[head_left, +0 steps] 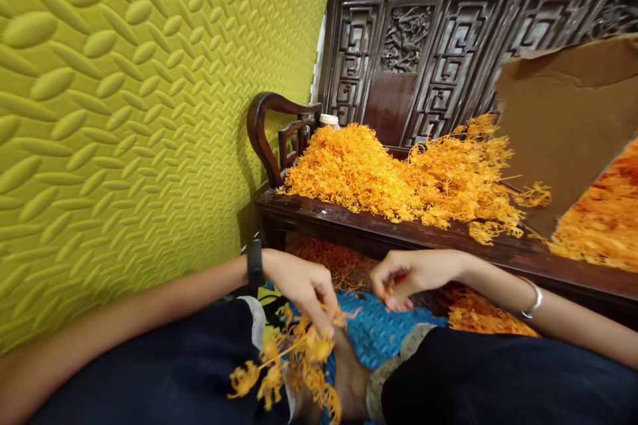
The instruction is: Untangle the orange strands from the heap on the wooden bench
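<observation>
My left hand (304,285), with a black band on its wrist, pinches a sprig of curly orange artificial flowers (299,358) that hangs down over my lap and foot. A hand's width to the right, my right hand (411,275) is curled with the fingertips pressed together. A speck of orange shows at those fingers, too small and blurred to name. Beyond both hands, a big pile of like orange flowers (359,172) lies on the dark wooden bench (349,222), with longer stems sticking out on its right side.
A cardboard sheet (563,119) leans on the bench at the right, with more orange pieces (598,219) beside it. Further orange pieces (488,315) lie below the bench. A blue mat (373,332) covers the floor; a yellow padded wall (124,133) rises at left. A white-lidded jar (329,121) stands behind the pile.
</observation>
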Demonstrator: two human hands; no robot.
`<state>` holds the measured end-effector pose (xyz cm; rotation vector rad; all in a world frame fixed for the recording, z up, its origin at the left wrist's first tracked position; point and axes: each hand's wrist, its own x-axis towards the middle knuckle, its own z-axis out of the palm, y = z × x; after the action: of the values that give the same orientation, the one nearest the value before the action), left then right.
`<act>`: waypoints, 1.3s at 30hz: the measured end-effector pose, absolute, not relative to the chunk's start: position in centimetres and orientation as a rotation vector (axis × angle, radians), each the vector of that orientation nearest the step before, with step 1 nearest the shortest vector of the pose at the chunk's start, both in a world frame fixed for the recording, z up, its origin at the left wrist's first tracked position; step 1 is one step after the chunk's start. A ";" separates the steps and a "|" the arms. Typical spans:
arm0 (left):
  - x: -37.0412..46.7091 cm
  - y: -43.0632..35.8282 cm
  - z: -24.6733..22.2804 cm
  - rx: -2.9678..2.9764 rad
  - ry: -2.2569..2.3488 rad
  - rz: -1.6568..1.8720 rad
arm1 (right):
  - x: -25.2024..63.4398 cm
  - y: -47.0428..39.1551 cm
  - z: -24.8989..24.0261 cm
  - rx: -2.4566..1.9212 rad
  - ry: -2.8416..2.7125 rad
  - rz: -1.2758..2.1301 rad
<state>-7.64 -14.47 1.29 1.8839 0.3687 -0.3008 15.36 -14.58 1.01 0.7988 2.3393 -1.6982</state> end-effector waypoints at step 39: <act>-7.4 -12.8 -0.6 1.787 0.739 0.487 | 13.6 -11.7 1.8 0.953 2.952 -1.230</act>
<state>-7.37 -12.80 -0.59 1.7875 0.7388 0.4873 13.55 -11.72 1.77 0.9528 2.9524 -1.2302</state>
